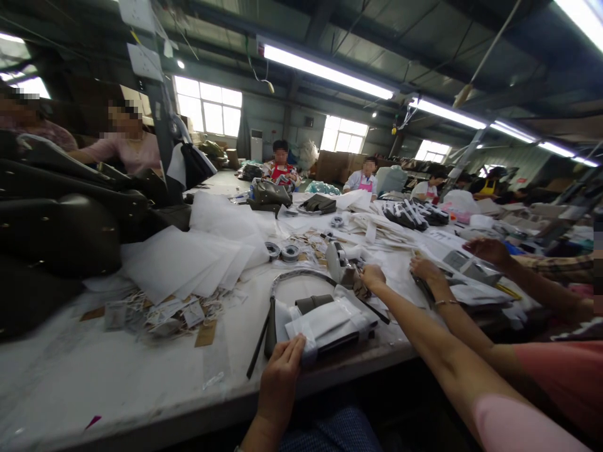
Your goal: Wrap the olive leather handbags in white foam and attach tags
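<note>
A dark olive handbag [271,329] lies at the table's near edge, partly wrapped in white paper [325,323], its long handle looped behind it. My left hand [285,361] holds the wrapped bag's near left corner, fingers pressed together over the paper. Beyond the bag stands a grey tape dispenser [335,260]. My right hand [372,276] is closed just right of this dispenser, and whatever its fingers grip is hidden. A dark strap end [377,312] sticks out below that hand.
White foam sheets [174,260], string tags [174,314] and tape rolls [289,252] lie on the left and middle of the table [141,383]. Dark bags [56,238] are heaped at far left. A co-worker's hands [428,270] work close on my right.
</note>
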Tool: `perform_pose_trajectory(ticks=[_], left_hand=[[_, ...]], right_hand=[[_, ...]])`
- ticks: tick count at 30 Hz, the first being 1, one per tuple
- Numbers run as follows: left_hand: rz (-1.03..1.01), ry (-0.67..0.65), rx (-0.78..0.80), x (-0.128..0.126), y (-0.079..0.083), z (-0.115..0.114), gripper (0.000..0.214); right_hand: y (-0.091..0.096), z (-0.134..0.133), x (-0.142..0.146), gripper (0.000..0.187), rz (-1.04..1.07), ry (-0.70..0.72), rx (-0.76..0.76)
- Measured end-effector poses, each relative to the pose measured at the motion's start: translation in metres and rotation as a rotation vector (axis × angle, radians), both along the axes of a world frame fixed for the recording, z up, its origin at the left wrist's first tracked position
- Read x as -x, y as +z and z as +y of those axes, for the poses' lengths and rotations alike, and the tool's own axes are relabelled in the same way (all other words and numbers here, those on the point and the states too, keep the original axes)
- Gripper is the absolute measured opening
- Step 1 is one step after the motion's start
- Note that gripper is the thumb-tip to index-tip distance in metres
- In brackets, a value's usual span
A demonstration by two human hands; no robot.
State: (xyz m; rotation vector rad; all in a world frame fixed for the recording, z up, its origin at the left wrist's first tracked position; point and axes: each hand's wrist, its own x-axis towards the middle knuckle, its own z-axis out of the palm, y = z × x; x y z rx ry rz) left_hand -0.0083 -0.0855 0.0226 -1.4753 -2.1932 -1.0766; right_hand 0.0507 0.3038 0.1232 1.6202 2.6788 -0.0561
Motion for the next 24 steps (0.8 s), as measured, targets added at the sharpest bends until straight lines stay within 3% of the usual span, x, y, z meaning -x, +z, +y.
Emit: perform_pose_trajectory(ticks=[4, 9, 14, 19, 24], left_hand=[[0.008, 0.007, 0.008, -0.001, -0.002, 0.0, 0.064], [0.019, -0.008, -0.01, 0.002, -0.003, 0.0, 0.062], [0.018, -0.009, -0.002, 0.002, 0.0, -0.001, 0.062], [0.009, -0.016, -0.001, 0.001, 0.002, -0.003, 0.061], [0.015, -0.034, 0.006, 0.002, 0.002, -0.003, 0.057]], right_hand=[[-0.002, -0.005, -0.02, 0.028, 0.025, 0.018, 0.092], [-0.025, -0.017, -0.037, 0.028, 0.079, 0.03, 0.188], [-0.038, -0.022, -0.039, 0.027, 0.138, 0.032, 0.097], [-0.024, -0.032, -0.05, 0.026, 0.185, 0.124, -0.088], [0.01, -0.05, -0.069, 0.022, 0.148, 0.311, -0.189]])
